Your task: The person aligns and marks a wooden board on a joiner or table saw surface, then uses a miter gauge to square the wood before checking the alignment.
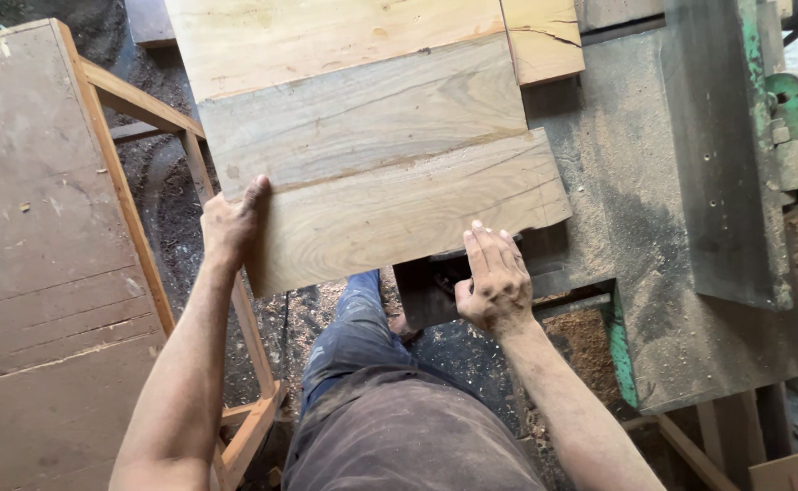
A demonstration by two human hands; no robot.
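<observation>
The left hand (pixel 228 225) is flat against the left end of a wide, pale brown wooden board (pixel 408 211). Its fingers are straight and its grip is loose, pressing on the board's edge and not wrapped around it. The right hand (pixel 494 277) lies on the near edge of the same board. Its fingers are spread flat on top and the thumb is tucked below, so it clamps that edge only lightly.

The board rests on a grey, dusty metal machine bench (pixel 635 245) and sticks out past the bench's left side. More pale flat wooden boards (pixel 344 45) lie just behind it, touching it. A green metal part (pixel 794 118) sits at the bench's far right. A big brown wooden panel (pixel 44 264) stands well to the left of the board. Sawdust (pixel 590 341) lies below the bench.
</observation>
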